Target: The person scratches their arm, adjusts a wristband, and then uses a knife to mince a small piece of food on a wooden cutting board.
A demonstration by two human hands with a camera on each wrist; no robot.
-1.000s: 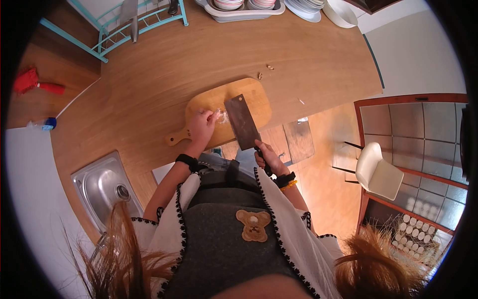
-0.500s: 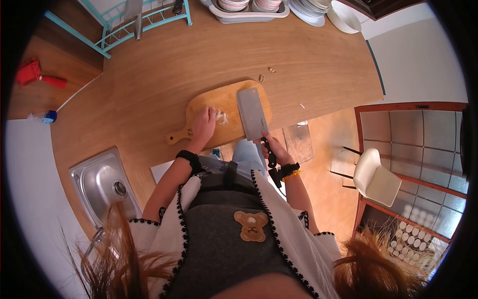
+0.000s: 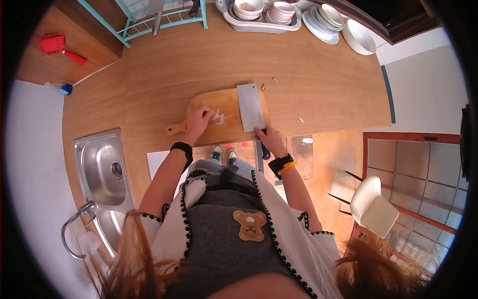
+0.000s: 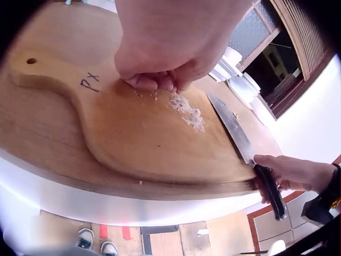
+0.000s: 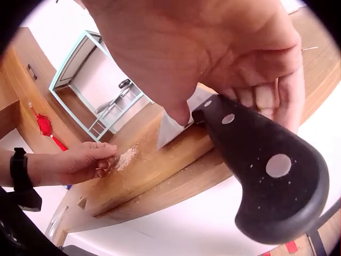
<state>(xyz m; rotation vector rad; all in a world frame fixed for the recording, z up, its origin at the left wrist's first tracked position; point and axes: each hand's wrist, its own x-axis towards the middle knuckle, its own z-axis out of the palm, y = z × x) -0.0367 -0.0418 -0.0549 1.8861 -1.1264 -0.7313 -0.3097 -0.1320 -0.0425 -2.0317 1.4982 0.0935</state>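
Note:
A wooden cutting board [image 3: 225, 130] lies on the counter, its handle to the left. White crumbs [image 3: 218, 117] are heaped near its middle, with finer bits scattered around. My left hand [image 3: 197, 122] rests at the left edge of the crumbs, fingers curled, fingertips down by the board; nothing shows in its grip. A cleaver [image 3: 250, 108] lies with its broad blade flat over the board's right part. Its black handle [image 5: 266, 154] sticks out past the counter's front edge. My right hand [image 3: 271, 140] holds the handle near the blade, thumb [image 4: 264, 159] on the near side and fingers beneath.
Brown bits [image 3: 264, 86] and a small white scrap [image 3: 300, 119] lie on the counter. Bowls [image 3: 281, 12] in a tub, stacked plates [image 3: 318, 27] and a white basin [image 3: 359, 37] stand at the back. A sink [image 3: 102, 167] is at left, a turquoise rack [image 3: 174, 21] at back left.
The cleaver has moved right, away from the crumbs, and its blade now lies flat over the board's right side. My left hand has stayed beside the crumbs, its fingers curled.

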